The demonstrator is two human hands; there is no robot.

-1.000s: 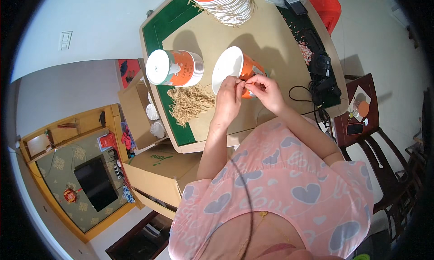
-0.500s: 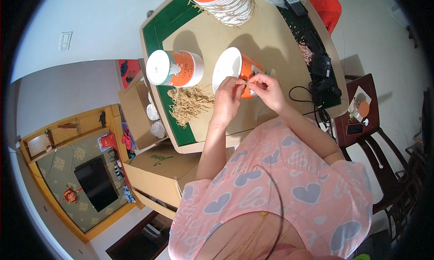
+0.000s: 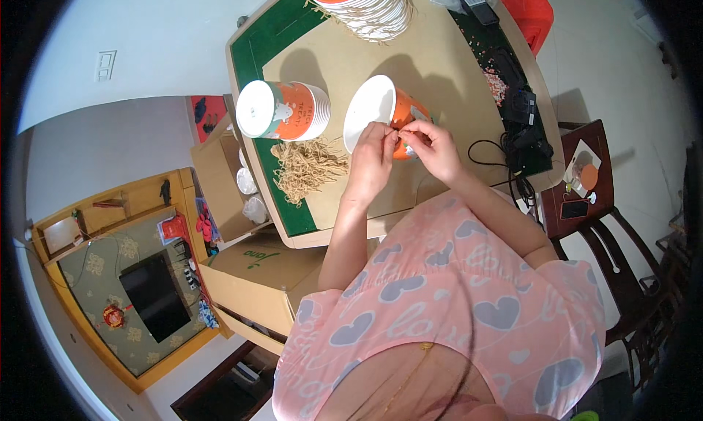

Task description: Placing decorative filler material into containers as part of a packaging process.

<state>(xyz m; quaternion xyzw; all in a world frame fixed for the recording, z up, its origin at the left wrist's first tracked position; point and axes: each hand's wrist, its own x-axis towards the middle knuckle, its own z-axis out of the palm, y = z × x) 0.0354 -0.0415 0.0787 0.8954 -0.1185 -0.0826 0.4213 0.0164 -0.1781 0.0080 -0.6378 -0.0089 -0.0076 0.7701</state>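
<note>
We have left hand (image 3: 370, 161) and right hand (image 3: 437, 151) fingertips pinched together at the bucket (image 3: 411, 113); can't tell on what. Bucket's just beyond our grip: orange printed outside, plain white inside, mouth facing left.

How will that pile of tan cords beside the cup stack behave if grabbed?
The cord pile is probably floppy: its strands curl and bend freely. It is likely light, since the strands look thin. Neighbouring strands may drag along, because they lie overlapped and tangled beside the cup stack.
</note>
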